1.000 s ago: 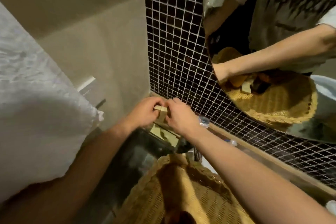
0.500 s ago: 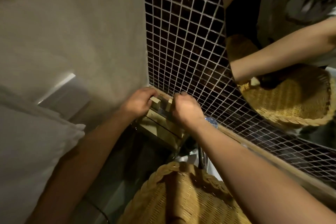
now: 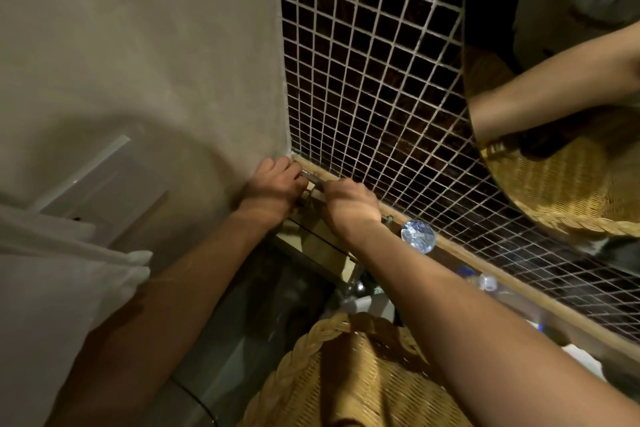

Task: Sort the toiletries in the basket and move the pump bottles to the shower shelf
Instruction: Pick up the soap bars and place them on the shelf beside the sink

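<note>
My left hand (image 3: 277, 185) and my right hand (image 3: 349, 204) are close together in the corner where the beige wall meets the dark tiled wall. Both have curled fingers, and each grips a small beige pump top (image 3: 313, 194), of which only a sliver shows between them. A thin metal piece (image 3: 311, 177) shows between the fingertips. The bottles' bodies are hidden under my hands. Just below them lies a beige flat surface (image 3: 311, 243). The woven basket (image 3: 311, 340) sits at the bottom of the view, under my right forearm.
A wooden ledge (image 3: 485, 270) runs along the foot of the tiled wall and carries a crystal knob (image 3: 418, 236) and small clear items. A round mirror (image 3: 554, 184) hangs on the right. White towels (image 3: 52, 288) hang at the left. Metal tap parts (image 3: 356, 288) lie behind the basket.
Both hands have moved farther back into the corner, close to the foot of the walls. The beige tops that showed plainly between the fingers are now mostly covered.
</note>
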The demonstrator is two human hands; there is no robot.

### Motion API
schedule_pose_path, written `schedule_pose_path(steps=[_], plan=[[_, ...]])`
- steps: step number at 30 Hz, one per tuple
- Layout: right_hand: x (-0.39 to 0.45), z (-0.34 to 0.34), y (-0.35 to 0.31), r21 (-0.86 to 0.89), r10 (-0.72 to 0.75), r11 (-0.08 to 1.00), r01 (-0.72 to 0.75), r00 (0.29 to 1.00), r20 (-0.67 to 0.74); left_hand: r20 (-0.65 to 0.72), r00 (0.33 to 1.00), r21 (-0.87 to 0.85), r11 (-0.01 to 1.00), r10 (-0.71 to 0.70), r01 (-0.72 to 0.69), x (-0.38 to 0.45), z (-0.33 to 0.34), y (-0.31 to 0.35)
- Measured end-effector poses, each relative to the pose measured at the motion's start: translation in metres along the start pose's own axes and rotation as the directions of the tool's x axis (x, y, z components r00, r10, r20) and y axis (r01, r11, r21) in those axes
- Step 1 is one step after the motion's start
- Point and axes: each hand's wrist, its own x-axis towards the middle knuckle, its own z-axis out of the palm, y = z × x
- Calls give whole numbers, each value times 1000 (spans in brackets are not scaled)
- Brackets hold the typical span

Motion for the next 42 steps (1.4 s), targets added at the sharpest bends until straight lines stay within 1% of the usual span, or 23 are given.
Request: schedule_pose_path(steps=[2,6,9,12,14,22,28,32,34,38,42], plan=[[3,3,2,8,20,1000,-20,1000,-6,44,999,25,999,-20,19,3,3,2],[6,6,1,26,24,999,-24,1000,-6,47,998,67,997,-29,26,1,0,4],[5,9,-1,0,-5,1000,5,999,-41,62,997,111,993,-43,36,-1,0,7],[3,11,-1,29,-22,999,24,998,-62,70,996,120,991,-63,55,-2,3,11],[3,11,-1,49,-6,999,9,999,-47,60,997,126,991,-57,49,-3,5,13],[-4,15,2,167,29,985,-29,1000,4,59,990,54,990,-131,128,3,11,20],[-14,20,0,203,-7,979,8,1000,-4,46,982,48,983,-181,179,3,10,24],[-17,22,1,202,31,979,-37,999,34,39,977,68,976,-210,207,4,9,25],[-18,22,3,182,42,982,-47,999,31,38,972,70,971,-232,229,3,8,26],[-19,23,5,177,53,983,-55,998,15,49,972,73,971,-230,226,4,6,27],[-17,24,4,222,48,973,-54,998,34,47,973,70,973,-224,221,7,5,26]])
